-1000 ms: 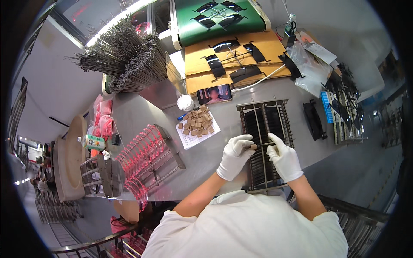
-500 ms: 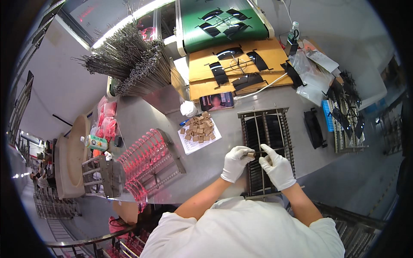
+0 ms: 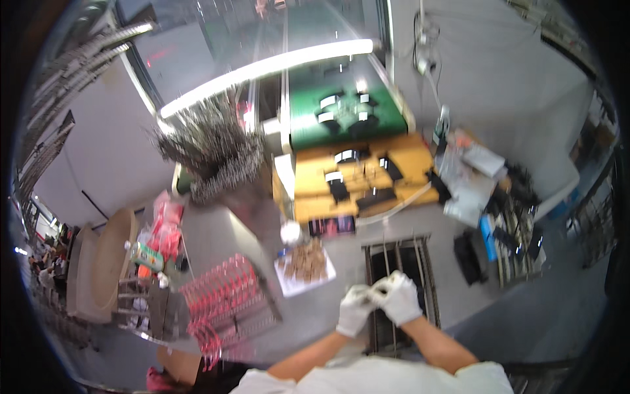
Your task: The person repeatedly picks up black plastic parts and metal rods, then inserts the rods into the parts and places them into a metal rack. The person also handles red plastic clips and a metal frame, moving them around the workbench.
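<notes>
The picture is blurred by motion. My left hand [image 3: 354, 312] and my right hand [image 3: 397, 299], both in white gloves, are pressed together fingertip to fingertip above the near end of a dark slatted metal rack [image 3: 420, 262] on the grey table. Their fingers are curled. Whether anything small sits between them is lost in the blur. A white sheet heaped with small brown pieces [image 3: 305, 262] lies just left of the rack.
A pink wire rack [image 3: 226, 295] stands at the left. A bundle of thin metal rods [image 3: 210, 151] fans out at the back left. Behind are an orange board with black parts [image 3: 367, 177] and a green mat [image 3: 341, 111]. Black and blue items [image 3: 479, 246] crowd the right.
My hands have drawn together until they touch, lower in the picture. The view has swung upward, showing more of the far wall and the light strip, and is now blurred.
</notes>
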`<state>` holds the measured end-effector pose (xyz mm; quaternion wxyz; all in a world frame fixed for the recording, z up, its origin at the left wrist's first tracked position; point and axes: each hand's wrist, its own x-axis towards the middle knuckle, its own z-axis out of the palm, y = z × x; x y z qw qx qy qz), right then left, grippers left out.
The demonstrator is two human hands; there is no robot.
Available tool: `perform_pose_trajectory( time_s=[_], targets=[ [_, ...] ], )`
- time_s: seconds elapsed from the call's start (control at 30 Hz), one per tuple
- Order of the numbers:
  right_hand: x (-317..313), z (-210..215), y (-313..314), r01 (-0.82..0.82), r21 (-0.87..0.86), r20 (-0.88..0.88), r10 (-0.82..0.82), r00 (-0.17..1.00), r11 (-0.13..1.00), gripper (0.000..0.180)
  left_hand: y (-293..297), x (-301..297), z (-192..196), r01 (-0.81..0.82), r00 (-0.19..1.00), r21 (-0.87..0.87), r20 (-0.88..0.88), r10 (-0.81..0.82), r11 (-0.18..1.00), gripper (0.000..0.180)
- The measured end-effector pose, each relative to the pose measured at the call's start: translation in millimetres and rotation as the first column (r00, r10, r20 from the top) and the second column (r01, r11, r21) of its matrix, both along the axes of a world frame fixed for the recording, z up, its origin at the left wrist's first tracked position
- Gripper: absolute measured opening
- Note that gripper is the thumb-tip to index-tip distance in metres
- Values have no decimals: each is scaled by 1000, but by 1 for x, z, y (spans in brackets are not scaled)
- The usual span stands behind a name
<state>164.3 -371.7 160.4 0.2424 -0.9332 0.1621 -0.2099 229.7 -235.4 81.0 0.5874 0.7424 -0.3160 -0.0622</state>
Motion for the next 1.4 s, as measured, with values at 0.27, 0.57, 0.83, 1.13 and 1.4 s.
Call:
perform_pose_trajectory(
  time_s=[0.27, 0.57, 0.83, 1.13, 1.4],
  targets=[
    [2, 7, 3, -67, 35, -73, 70, 995, 997, 23, 4, 16, -36, 19, 1000, 89, -19, -18, 996, 26],
    [-4, 4, -8, -113, 121, -131, 129, 983, 986, 34, 27, -4, 37, -38, 992, 126, -116, 53, 991, 37],
    [-104, 54, -35, 28, -179, -115, -49, 992, 983, 30, 69, -77, 136, 505, 766, 165, 367, -528, 847, 27],
    [-126, 23, -20, 80, 421, -211, 12, 978, 903, 33, 54, -112, 75, 201, 588, 555, 591, -553, 807, 46],
    [-86, 147, 30, 27, 885, 17, -90, 996, 465, 20, 90, -87, 194, -191, 451, 436, 835, -316, 880, 40]
  ],
)
